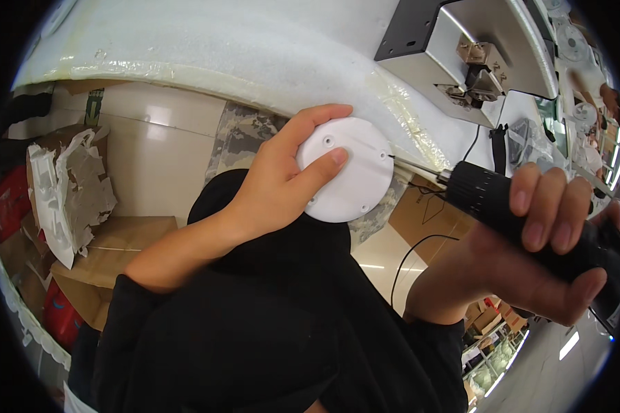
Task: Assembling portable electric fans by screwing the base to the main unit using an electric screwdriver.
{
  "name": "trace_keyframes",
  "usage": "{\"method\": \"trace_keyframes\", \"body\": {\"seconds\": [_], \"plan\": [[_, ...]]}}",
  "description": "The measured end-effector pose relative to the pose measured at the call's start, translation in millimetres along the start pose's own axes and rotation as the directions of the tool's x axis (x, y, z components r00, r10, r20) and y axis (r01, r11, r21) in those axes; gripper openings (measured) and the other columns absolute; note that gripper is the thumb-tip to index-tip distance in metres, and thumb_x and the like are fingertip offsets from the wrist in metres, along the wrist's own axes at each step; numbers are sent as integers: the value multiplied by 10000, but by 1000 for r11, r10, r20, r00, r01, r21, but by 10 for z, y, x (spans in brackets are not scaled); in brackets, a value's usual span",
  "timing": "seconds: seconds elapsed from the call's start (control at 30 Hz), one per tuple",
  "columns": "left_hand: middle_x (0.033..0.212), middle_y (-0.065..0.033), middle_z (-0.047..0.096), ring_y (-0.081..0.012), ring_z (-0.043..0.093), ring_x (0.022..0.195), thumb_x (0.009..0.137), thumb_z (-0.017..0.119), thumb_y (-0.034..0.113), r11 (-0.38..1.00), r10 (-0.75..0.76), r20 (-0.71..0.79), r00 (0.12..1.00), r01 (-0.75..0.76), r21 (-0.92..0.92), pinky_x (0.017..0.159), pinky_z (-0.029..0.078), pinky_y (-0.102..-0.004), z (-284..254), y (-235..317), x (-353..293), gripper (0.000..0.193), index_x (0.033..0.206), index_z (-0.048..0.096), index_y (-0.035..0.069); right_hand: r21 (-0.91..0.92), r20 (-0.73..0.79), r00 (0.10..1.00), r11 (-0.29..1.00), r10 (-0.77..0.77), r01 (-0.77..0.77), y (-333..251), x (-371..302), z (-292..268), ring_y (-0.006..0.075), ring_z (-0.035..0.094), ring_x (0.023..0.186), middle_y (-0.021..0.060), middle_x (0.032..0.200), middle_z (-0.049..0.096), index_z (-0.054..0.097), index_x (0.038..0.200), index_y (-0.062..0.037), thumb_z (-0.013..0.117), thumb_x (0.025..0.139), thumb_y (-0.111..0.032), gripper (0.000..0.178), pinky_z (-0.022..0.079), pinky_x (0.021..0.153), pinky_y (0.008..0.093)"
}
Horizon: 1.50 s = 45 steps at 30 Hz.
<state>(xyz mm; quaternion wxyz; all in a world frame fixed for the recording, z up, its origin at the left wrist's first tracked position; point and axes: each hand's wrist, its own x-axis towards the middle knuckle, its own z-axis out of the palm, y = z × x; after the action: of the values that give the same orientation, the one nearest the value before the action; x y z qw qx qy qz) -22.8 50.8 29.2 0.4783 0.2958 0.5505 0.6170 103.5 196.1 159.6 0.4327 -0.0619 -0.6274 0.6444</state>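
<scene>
A round white plastic disc (358,182) with several screw holes near its rim is held up over my lap. My left hand (282,172) grips it from the left, thumb on its face and fingers round the far edge. In my right hand (530,255) is a black electric screwdriver (479,189), its fingers wrapped round the body. The thin bit (417,165) points left, its tip at or very close to the hole on the disc's right side. Whether the tip touches the hole I cannot tell.
Beyond the disc runs a white-covered table (255,41) with a taped edge. A metal housing (461,62) stands on it at the far right. To the left are an open cardboard box (117,241) and torn white packaging (72,193). A black cable (410,258) hangs beside my right forearm.
</scene>
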Motion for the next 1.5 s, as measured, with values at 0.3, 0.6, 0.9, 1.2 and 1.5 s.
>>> {"method": "trace_keyframes", "body": {"seconds": [0.3, 0.6, 0.9, 1.2, 1.5], "plan": [[1125, -189, 600, -245, 635, 900, 836, 577, 117, 961, -231, 109, 967, 244, -129, 751, 546, -294, -371, 741, -25, 486, 1300, 494, -5, 22, -57, 998, 999, -24, 25, -309, 9, -206, 108, 475, 551, 8, 738, 507, 384, 1331, -95, 559, 850, -357, 575, 434, 587, 289], [1063, -169, 639, -246, 653, 866, 846, 622, 197, 637, 698, -21, 716, -607, 474, 703, 563, -294, -1018, 2687, 423, 491, 1284, 514, 2, 73, -347, 927, 981, -143, 179, -465, -101, -347, 140, 494, 493, 45, 664, 541, 363, 1220, -97, 604, 846, -322, 498, 460, 529, 292], [1041, -126, 663, -277, 612, 913, 837, 645, 268, 268, 417, 336, 844, -468, 842, 823, 475, -353, -498, 1985, 3201, 454, 1270, 554, 167, 107, -352, 927, 978, -130, 178, -477, -120, -298, 151, 514, 504, 53, 657, 537, 357, 1194, -101, 666, 858, -313, 503, 475, 535, 293], [1193, -108, 593, -303, 579, 1044, 846, 624, 318, -154, 751, 458, 475, -548, 822, 867, 459, -407, -93, 1641, 4021, 450, 1280, 550, 228, -14, -342, 921, 981, -186, 193, -436, -7, -366, 140, 482, 450, 45, 629, 510, 327, 1176, -110, 577, 869, -291, 435, 460, 477, 293], [1146, -153, 609, -264, 584, 972, 877, 578, 230, 522, 275, 522, 807, -582, 624, 836, 486, -340, 1044, 1890, 5032, 471, 1342, 533, 171, -100, -422, 888, 983, -181, 153, -432, 79, -295, 139, 471, 434, 35, 611, 505, 322, 1170, -112, 590, 862, -313, 455, 462, 476, 295]]}}
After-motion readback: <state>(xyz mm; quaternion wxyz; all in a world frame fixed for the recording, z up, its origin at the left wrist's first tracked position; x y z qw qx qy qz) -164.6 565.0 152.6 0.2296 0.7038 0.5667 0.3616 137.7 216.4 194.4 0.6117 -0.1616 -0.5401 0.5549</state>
